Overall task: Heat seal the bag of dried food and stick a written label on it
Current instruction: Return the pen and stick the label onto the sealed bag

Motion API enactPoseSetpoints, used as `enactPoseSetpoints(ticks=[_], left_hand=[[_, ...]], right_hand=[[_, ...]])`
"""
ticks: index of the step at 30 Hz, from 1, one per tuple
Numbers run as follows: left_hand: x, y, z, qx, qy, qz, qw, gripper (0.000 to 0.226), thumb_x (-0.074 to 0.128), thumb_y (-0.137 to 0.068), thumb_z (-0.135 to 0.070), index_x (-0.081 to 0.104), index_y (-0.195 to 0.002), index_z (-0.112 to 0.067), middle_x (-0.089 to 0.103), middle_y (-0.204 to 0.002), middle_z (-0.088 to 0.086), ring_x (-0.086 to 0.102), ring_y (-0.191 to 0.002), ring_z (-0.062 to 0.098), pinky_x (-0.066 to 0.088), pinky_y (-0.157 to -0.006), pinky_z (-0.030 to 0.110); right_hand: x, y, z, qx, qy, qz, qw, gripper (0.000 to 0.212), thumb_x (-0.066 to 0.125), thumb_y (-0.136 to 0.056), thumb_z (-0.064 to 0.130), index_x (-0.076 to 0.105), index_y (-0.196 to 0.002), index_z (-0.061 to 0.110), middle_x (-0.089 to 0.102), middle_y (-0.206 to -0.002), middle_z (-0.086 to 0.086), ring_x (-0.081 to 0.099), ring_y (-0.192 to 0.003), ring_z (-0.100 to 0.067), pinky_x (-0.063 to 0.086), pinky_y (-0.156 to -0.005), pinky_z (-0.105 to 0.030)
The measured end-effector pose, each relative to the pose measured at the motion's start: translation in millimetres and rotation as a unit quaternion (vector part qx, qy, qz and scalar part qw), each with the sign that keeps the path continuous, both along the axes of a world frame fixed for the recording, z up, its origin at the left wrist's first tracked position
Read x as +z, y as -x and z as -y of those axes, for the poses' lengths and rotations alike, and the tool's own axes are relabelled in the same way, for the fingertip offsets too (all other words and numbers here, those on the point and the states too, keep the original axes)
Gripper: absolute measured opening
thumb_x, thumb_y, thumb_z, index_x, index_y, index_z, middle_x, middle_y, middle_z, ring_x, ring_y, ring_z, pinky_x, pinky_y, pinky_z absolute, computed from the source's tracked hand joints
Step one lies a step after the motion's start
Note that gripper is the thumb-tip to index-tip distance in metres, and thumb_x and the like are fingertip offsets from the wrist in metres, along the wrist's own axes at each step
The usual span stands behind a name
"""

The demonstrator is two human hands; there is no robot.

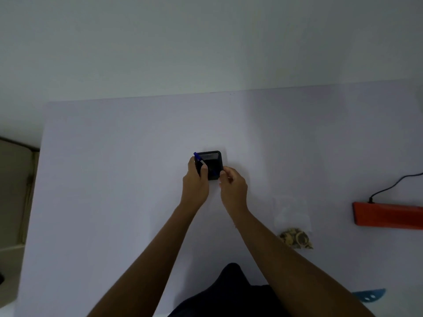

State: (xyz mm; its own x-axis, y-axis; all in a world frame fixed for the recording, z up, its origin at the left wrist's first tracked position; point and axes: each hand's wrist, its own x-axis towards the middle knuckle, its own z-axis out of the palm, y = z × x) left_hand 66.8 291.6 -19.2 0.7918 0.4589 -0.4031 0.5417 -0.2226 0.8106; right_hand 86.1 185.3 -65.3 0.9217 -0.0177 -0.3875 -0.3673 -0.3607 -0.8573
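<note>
Both hands (214, 177) grip a black holder (209, 164) containing a blue pen (198, 158).

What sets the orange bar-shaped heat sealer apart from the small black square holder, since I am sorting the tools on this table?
The long, flat orange bar-shaped heat sealer lies at the right edge, cut off by the frame; the small black square holder sits mid-table. The sealer has a black cable plugged in; the holder shows none. Nothing touches the sealer, while the left hand and right hand are at the holder. Both rest on the pale table.
</note>
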Motion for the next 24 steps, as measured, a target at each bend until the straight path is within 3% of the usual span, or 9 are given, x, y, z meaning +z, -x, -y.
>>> enactPoseSetpoints(ticks=[7, 11, 13, 14, 15, 17, 20, 22, 24], left_hand=[[-8.6, -57.9, -16.5, -0.014, -0.006, 0.029, 0.999, 0.027, 0.038, -0.105, -0.018, 0.048, -0.128, -0.007, 0.06, -0.114, 0.005, 0.057, -0.096, 0.017, 0.04, -0.06, -0.002], [-13.9, -77.3, -25.4, -0.01, -0.014, 0.019, 1.0, 0.029, 0.036, -0.105, -0.017, 0.046, -0.131, -0.007, 0.06, -0.12, 0.008, 0.058, -0.102, 0.02, 0.041, -0.06, 0.0], [-12.6, -77.8, -24.3, -0.009, -0.011, 0.014, 1.0, 0.033, 0.037, -0.105, -0.018, 0.042, -0.135, -0.006, 0.058, -0.124, 0.008, 0.058, -0.112, 0.025, 0.046, -0.069, 0.007], [-10.7, -75.8, -21.6, -0.007, -0.013, 0.009, 1.0, 0.038, 0.038, -0.105, -0.018, 0.038, -0.141, -0.006, 0.055, -0.132, 0.01, 0.055, -0.122, 0.028, 0.047, -0.082, 0.012], [-8.4, -71.3, -17.0, -0.001, -0.024, 0.001, 1.0, 0.046, 0.039, -0.105, -0.02, 0.031, -0.148, -0.006, 0.049, -0.143, 0.013, 0.048, -0.132, 0.029, 0.043, -0.097, 0.018], [-3.9, -54.8, -4.8, 0.013, -0.081, 0.009, 0.997, 0.054, 0.045, -0.104, -0.022, 0.027, -0.152, -0.006, 0.039, -0.152, 0.015, 0.039, -0.139, 0.026, 0.03, -0.104, 0.021], [-12.5, -19.5, 20.1, -0.012, -0.184, 0.062, 0.981, 0.043, 0.058, -0.097, -0.023, 0.048, -0.137, -0.01, 0.054, -0.131, 0.013, 0.054, -0.118, 0.026, 0.046, -0.098, 0.031], [-23.9, 9.4, 41.6, -0.047, -0.182, 0.044, 0.981, 0.032, 0.059, -0.096, -0.024, 0.056, -0.125, -0.012, 0.059, -0.118, 0.008, 0.06, -0.103, 0.021, 0.053, -0.089, 0.033], [-34.5, 39.0, 63.4, -0.093, -0.158, 0.011, 0.983, 0.022, 0.06, -0.097, -0.024, 0.062, -0.115, -0.012, 0.062, -0.107, 0.005, 0.061, -0.092, 0.016, 0.051, -0.08, 0.026]], right_hand=[[1.7, -60.4, -16.5, 0.022, 0.035, 0.04, 0.998, 0.026, 0.05, -0.101, 0.014, 0.07, -0.115, 0.003, 0.073, -0.102, -0.014, 0.065, -0.088, -0.02, 0.054, -0.081, -0.031], [-0.1, -78.2, -21.8, 0.034, 0.027, 0.048, 0.998, 0.027, 0.05, -0.101, 0.015, 0.07, -0.116, 0.005, 0.074, -0.105, -0.012, 0.069, -0.092, -0.023, 0.059, -0.085, -0.039], [-1.0, -78.5, -18.7, 0.035, 0.013, 0.041, 0.998, 0.028, 0.05, -0.101, 0.017, 0.07, -0.118, 0.007, 0.073, -0.108, -0.009, 0.07, -0.095, -0.023, 0.059, -0.087, -0.043], [-1.1, -76.4, -15.4, 0.032, 0.007, 0.037, 0.999, 0.029, 0.051, -0.1, 0.02, 0.07, -0.118, 0.008, 0.073, -0.109, -0.008, 0.07, -0.097, -0.023, 0.059, -0.088, -0.045], [-1.9, -72.7, -10.4, 0.027, 0.002, 0.034, 0.999, 0.029, 0.052, -0.1, 0.022, 0.07, -0.118, 0.008, 0.073, -0.11, -0.008, 0.07, -0.099, -0.022, 0.059, -0.089, -0.046], [-1.4, -60.7, 3.7, 0.013, -0.005, 0.032, 0.999, 0.027, 0.054, -0.1, 0.025, 0.07, -0.115, 0.01, 0.073, -0.106, -0.006, 0.07, -0.098, -0.022, 0.059, -0.088, -0.047], [-1.4, -32.5, 33.1, 0.001, -0.007, 0.025, 1.0, 0.023, 0.056, -0.1, 0.025, 0.07, -0.113, 0.012, 0.073, -0.102, -0.003, 0.071, -0.094, -0.019, 0.061, -0.085, -0.047], [-3.0, -8.1, 55.8, -0.011, -0.006, 0.019, 1.0, 0.021, 0.057, -0.101, 0.022, 0.071, -0.113, 0.012, 0.074, -0.102, -0.002, 0.071, -0.092, -0.017, 0.061, -0.084, -0.045], [-6.7, 19.1, 77.2, -0.026, 0.006, 0.012, 1.0, 0.02, 0.057, -0.1, 0.019, 0.071, -0.112, 0.012, 0.074, -0.103, -0.002, 0.071, -0.092, -0.016, 0.061, -0.084, -0.044]])
